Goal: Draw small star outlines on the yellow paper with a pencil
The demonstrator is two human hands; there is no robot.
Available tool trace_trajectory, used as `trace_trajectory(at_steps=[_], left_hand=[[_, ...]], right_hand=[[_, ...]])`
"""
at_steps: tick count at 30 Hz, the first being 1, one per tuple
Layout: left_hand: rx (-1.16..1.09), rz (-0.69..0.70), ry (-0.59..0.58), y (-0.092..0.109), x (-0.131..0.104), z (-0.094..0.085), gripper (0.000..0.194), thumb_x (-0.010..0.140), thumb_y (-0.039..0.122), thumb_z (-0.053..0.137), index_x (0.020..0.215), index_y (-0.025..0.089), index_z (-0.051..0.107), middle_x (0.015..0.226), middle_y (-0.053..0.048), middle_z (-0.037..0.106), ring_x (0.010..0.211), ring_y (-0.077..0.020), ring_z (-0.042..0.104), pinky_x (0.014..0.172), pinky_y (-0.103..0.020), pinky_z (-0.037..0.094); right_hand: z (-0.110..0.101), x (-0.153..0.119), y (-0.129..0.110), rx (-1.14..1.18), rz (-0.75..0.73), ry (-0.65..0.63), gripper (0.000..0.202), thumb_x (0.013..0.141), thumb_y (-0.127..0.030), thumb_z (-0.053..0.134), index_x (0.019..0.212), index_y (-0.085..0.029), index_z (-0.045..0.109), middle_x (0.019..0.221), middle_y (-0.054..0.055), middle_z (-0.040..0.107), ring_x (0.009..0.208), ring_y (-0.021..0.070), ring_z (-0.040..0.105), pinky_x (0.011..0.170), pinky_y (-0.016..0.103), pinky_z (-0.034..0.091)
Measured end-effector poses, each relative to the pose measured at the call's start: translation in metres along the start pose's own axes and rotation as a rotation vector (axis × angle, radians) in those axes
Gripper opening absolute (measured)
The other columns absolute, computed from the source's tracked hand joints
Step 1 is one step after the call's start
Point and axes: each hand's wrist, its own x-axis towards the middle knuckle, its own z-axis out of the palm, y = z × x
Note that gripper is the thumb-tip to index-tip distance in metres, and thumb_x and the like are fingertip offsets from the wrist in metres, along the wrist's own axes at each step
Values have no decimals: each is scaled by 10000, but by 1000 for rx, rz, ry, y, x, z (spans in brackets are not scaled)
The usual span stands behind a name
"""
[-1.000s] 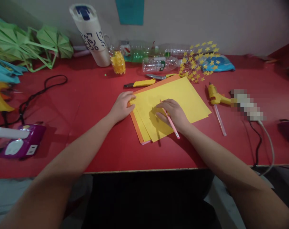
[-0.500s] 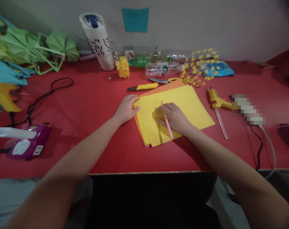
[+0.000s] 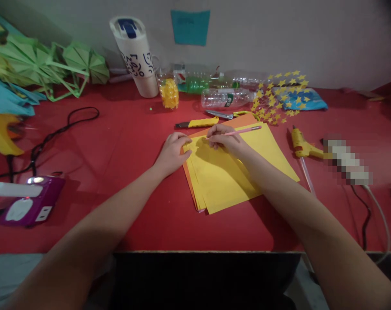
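A stack of yellow paper [image 3: 227, 185] lies tilted on the red table, with an orange sheet [image 3: 243, 120] showing beneath it. At the stack's upper left corner rests my left hand [image 3: 174, 150], its bent fingers and thumb holding the paper's edge; a small bit near the fingertips is too tiny to name. My right hand [image 3: 223, 137] is closed around a pink pencil [image 3: 243, 130], its tip end low over the upper left part of the top sheet and its other end pointing right. The right forearm crosses above the paper.
Behind the paper lie a yellow cutter knife [image 3: 198, 123], scissors [image 3: 223, 114], plastic bottles [image 3: 227, 98] and yellow paper stars [image 3: 275, 99]. A white tumbler [image 3: 135, 60] stands farther back. To the right is a glue gun [image 3: 300, 144]; a purple power box [image 3: 29, 204] sits left.
My right hand has moved up and left across the sheet, and the pencil has swung from nearly upright to nearly level. My left hand stays at the paper's corner. The view has shifted slightly.
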Motion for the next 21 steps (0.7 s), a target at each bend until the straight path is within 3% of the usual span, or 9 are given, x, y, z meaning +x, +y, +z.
trace_trajectory(at_steps=[5,12,16,21], left_hand=[[21,1,-42,5,-1,-2,248,862,209,556,1092,184,642,1157,-82,563,1135,-252,517,1043,-448,412],[15,-2,-54,5,-3,-3,249,858,218,561,1092,225,644,1159,-60,557,1173,-255,497,1055,-457,401],[10,12,-57,4,-5,-3,236,874,235,551,1092,228,641,1179,-65,553,1179,-261,497,1059,-465,399],[23,29,-48,4,-6,-3,235,880,241,541,1094,226,636,1187,-70,550,1187,-267,496,1065,-478,395]], right_hand=[[4,1,11,5,-50,96,123,652,-222,641,672,-209,520,475,-67,518,418,71,398,429,212,292],[9,-3,13,-103,-110,23,127,633,-268,640,700,-201,556,632,-33,564,553,106,468,498,240,335],[9,-6,16,-110,-71,60,123,644,-240,638,676,-211,522,598,-36,566,527,104,457,495,241,343],[10,-9,18,-191,-156,93,115,702,-218,619,650,-205,517,608,-41,537,548,96,419,517,249,317]])
